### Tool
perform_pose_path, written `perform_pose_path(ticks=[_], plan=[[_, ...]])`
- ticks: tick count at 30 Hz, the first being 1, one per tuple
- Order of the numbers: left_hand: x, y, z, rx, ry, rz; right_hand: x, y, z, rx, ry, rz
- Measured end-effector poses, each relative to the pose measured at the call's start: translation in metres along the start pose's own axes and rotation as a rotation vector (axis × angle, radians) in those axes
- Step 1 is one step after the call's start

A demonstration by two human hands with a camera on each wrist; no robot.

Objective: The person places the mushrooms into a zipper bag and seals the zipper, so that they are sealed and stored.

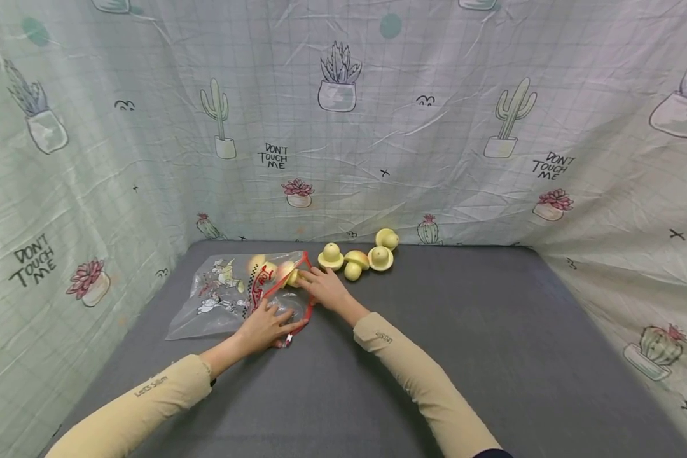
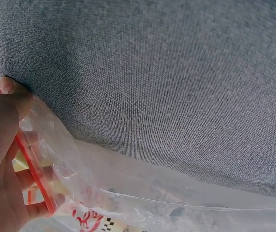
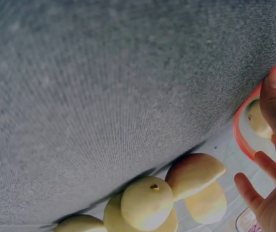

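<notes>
1. Curtain (image 1: 406, 203): plant-printed cloth, far side plus left and right sides ("DON'T TOUCH ME" repeated).
2. Table (image 1: 464, 356): dark grey, woven surface.
3. Sleeves: left sleeve (image 1: 137, 401) and right sleeve (image 1: 429, 375), both beige, coming in from the near side.
4. Clear bag (image 1: 191, 321): lies flat on the left part of the table, mouth facing right, red zip edge (image 1: 309, 308), cartoon print on the film.
5. Left hand (image 1: 265, 326): fingers spread, thumb and fingers holding the mouth at its near end (film runs over some fingers in the wrist view).
6. Right hand (image 1: 327, 287): fairly open, fingers straight and apart at the far part of the mouth, over a yellow piece (image 1: 289, 274) there (contact hard to tell).
7. Other mushroom-shaped yellow pieces: at least one more (image 1: 256, 263) shows through the film; four sit loose right of the bag, far side, close together: leftmost piece (image 1: 331, 256), reddish-capped piece (image 1: 355, 262), front-right piece (image 1: 380, 258), farthest piece (image 1: 387, 238).
8. Zip slider (image 1: 289, 340): small, red and white, by the left thumb.
</notes>
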State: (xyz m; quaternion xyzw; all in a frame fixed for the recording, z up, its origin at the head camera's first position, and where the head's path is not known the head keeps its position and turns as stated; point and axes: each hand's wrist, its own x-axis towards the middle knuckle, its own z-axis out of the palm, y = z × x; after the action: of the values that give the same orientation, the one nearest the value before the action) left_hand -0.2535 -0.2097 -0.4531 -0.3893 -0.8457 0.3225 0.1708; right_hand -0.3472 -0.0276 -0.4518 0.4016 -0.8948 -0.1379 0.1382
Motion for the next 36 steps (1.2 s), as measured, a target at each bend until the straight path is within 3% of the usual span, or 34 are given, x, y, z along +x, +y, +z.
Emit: perform_pose_path(ticks=[7, 14, 36], plan=[[0.0002, -0.0007, -0.001, 0.008, -0.006, 0.005, 0.0005, -0.0017, 0.0033, -0.077, 0.081, -0.009], [0.0003, -0.0012, -0.0022, 0.003, 0.0, -0.001, -0.0005, -0.001, 0.007, -0.08, 0.117, 0.004], [0.0003, -0.0007, 0.0021, 0.004, 0.039, 0.009, 0.0012, -0.0003, 0.0046, -0.029, 0.004, -0.014]])
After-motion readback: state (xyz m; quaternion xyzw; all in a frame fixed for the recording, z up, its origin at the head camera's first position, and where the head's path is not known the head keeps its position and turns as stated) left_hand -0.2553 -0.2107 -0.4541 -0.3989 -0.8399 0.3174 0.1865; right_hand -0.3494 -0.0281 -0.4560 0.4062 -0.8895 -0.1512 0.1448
